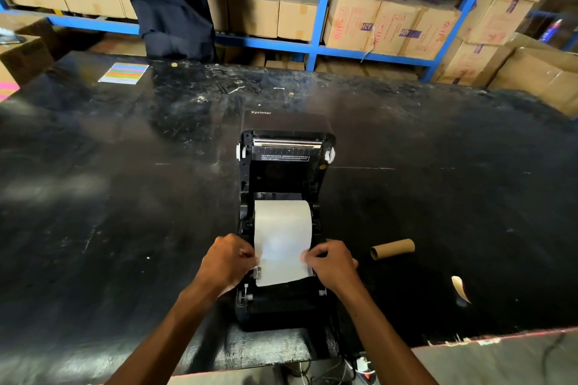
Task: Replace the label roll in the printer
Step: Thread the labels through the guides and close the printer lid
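Note:
A black label printer (286, 166) stands in the middle of the black table with its lid swung open away from me. A white label roll (283, 219) sits in its bay, and a strip of white paper runs from it toward me over the front of the printer. My left hand (226, 262) pinches the strip's left edge. My right hand (333, 264) pinches its right edge. An empty brown cardboard core (392, 248) lies on the table to the right of the printer.
The scuffed black table (125, 197) spreads wide on both sides. A curled paper scrap (460, 288) lies at the right, a coloured striped sheet (123, 72) at the far left. A person in dark clothes (169, 0) stands behind the table before blue shelves with cardboard boxes (391, 25). Cables (344, 372) hang below the near edge.

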Motion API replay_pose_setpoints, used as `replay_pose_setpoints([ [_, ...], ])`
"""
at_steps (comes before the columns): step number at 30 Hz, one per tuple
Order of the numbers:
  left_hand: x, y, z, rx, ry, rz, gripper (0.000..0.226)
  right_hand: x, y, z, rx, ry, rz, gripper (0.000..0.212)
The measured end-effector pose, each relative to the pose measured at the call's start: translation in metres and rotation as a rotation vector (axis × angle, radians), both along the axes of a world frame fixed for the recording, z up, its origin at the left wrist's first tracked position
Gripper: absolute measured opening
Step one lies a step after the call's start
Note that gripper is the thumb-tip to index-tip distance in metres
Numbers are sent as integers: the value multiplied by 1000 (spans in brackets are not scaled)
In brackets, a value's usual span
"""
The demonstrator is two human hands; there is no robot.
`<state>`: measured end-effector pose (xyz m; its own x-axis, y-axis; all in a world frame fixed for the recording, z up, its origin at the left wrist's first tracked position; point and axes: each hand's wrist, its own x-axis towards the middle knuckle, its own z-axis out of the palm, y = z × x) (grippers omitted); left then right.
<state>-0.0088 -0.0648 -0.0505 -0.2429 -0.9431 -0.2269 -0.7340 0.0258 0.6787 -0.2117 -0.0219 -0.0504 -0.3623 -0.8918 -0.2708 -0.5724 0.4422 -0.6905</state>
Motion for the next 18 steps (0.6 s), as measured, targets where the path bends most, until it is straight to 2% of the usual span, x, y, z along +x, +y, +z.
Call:
replay_pose_setpoints([
  [4,-1,-1,2,28,17,5,36,0,3,2,-8,64,43,26],
  [9,-2,-3,6,77,30,7,30,0,2,8,-32,79,38,21],
  [15,-2,-4,6,101,36,38,24,-5,3,9,21,78,111,33],
  [18,-2,-5,6,120,10,12,21,-5,4,7,7,72,131,28],
])
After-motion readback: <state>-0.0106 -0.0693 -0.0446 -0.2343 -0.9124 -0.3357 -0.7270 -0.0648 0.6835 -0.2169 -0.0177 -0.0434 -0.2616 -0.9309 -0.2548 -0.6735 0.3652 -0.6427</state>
